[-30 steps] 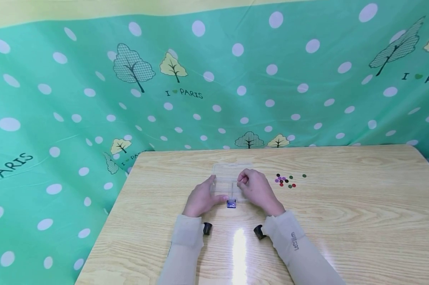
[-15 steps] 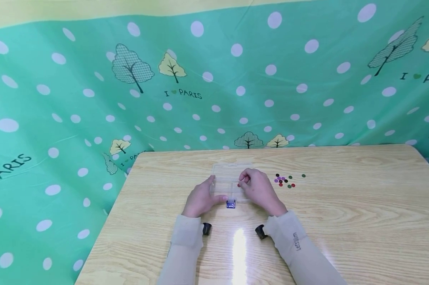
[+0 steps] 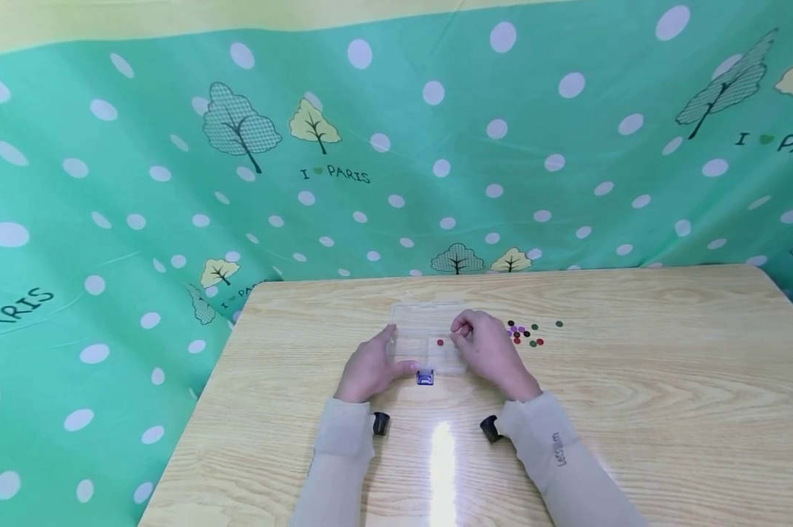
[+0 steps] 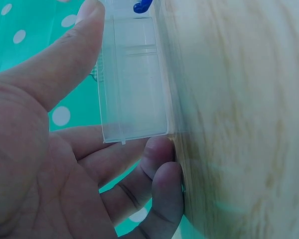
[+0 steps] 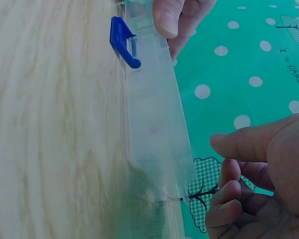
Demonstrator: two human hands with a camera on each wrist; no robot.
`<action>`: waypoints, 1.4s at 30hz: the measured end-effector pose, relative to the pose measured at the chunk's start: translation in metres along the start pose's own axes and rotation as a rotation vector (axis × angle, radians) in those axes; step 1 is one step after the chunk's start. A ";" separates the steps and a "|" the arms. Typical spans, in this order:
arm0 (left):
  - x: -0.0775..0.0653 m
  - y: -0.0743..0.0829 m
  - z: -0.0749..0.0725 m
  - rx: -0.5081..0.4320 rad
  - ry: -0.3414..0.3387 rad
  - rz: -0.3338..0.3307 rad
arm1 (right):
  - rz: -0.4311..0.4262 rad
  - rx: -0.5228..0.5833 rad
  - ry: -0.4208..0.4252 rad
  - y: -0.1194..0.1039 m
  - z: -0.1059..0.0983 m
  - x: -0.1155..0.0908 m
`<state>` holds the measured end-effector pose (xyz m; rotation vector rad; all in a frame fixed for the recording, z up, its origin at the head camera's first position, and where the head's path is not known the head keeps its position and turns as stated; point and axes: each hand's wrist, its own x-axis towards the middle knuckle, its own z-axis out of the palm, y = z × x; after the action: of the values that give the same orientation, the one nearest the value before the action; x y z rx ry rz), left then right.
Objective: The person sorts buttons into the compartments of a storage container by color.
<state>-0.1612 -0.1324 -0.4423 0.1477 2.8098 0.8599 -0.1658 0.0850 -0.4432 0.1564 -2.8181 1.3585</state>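
Just L of the fingertips of the R hand (image 3: 491, 359), red disc (image 3: 440, 342) lies in R compartment of clear box (image 3: 411, 347), apart from them. R fingers curled, thumb tip slightly apart. L hand (image 3: 367, 366) grips box's L end, thumb tip nr blue latch (image 3: 425, 378), fingers round side. R of R knuckles: loose discs (image 3: 526, 334), mixed colours, on table (image 3: 666, 380).

Green cloth (image 3: 403, 95) (white-dotted) hangs behind wooden table (image 3: 666, 395).
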 end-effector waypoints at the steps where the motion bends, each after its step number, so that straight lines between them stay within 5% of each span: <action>1: 0.000 0.000 0.000 -0.001 0.001 0.000 | 0.002 0.003 0.001 0.001 -0.001 0.000; 42: 0.000 0.000 0.000 -0.013 -0.005 -0.010 | 0.055 -0.038 0.046 0.033 -0.041 -0.014</action>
<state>-0.1612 -0.1322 -0.4419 0.1340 2.7970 0.8741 -0.1561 0.1392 -0.4440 0.0467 -2.8284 1.2997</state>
